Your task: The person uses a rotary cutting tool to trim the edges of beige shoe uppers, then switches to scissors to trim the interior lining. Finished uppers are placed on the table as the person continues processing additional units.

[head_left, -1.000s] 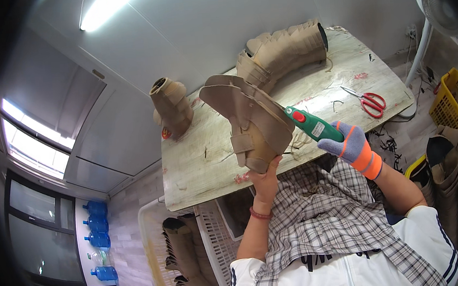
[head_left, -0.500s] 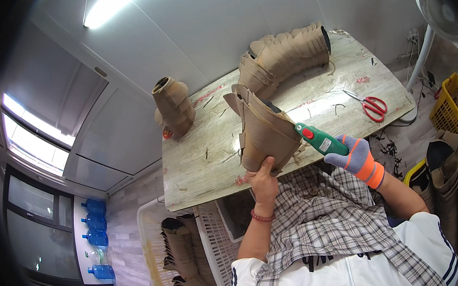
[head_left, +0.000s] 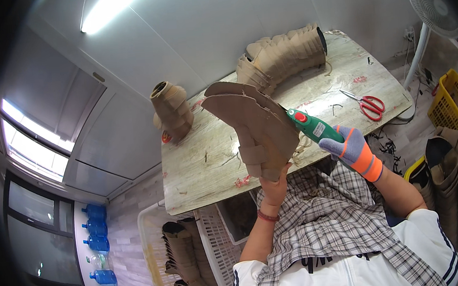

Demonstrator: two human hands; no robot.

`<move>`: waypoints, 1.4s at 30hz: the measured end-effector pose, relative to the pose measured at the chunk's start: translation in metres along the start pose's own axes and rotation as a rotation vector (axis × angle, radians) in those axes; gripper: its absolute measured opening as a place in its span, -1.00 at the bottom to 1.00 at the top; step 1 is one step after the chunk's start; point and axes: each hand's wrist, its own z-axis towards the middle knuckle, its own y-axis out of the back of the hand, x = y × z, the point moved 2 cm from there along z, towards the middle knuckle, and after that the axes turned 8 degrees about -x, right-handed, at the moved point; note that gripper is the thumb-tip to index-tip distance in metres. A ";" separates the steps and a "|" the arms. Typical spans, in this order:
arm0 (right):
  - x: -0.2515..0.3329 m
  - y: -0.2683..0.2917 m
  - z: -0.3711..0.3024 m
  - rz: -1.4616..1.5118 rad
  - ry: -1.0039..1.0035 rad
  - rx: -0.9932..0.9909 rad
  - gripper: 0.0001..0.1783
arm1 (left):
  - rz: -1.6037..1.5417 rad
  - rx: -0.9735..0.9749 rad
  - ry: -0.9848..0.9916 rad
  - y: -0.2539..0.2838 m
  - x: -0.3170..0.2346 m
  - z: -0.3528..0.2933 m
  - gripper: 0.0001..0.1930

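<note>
Tan piece (head_left: 270, 123) at a different tilt from half a second ago, strap (head_left: 253, 154) more fully in view

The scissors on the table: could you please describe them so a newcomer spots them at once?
Start at the pale table. Near its right end, beyond the green handheld tool in the gloved right hand, lie the scissors. Their red looped handles set them apart from that tool and the curved beige stack.

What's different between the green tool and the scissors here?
The green tool is in the gloved right hand, while the scissors lie on the table. The green tool has one thick body; the scissors have two loop handles. Both have red parts: a patch on the green tool, the handles on the scissors.
</note>
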 end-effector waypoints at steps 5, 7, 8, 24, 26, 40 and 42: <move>0.016 0.005 0.005 0.187 -0.015 0.025 -0.52 | 0.028 -0.039 -0.048 -0.008 -0.002 -0.007 -0.79; 0.017 0.009 0.010 0.204 -0.006 0.031 -0.52 | 0.051 0.007 0.006 -0.005 -0.003 -0.011 -0.74; 0.013 0.012 0.015 0.170 0.007 0.016 -0.51 | 0.063 0.029 0.034 -0.002 -0.004 -0.011 -0.71; -0.047 0.031 0.005 -0.512 0.680 -0.153 -0.43 | -1.354 -0.114 0.874 0.084 -0.002 0.075 -0.58; -0.052 0.034 0.006 -0.512 0.714 -0.177 -0.44 | -1.340 -0.156 0.919 0.080 0.001 0.074 -0.58; -0.063 0.039 0.009 -0.497 0.651 -0.134 -0.45 | -1.110 -0.411 1.049 0.066 0.018 0.072 -0.59; -0.064 0.039 0.009 -0.482 0.663 -0.133 -0.45 | -1.057 -0.459 1.089 0.063 0.019 0.072 -0.58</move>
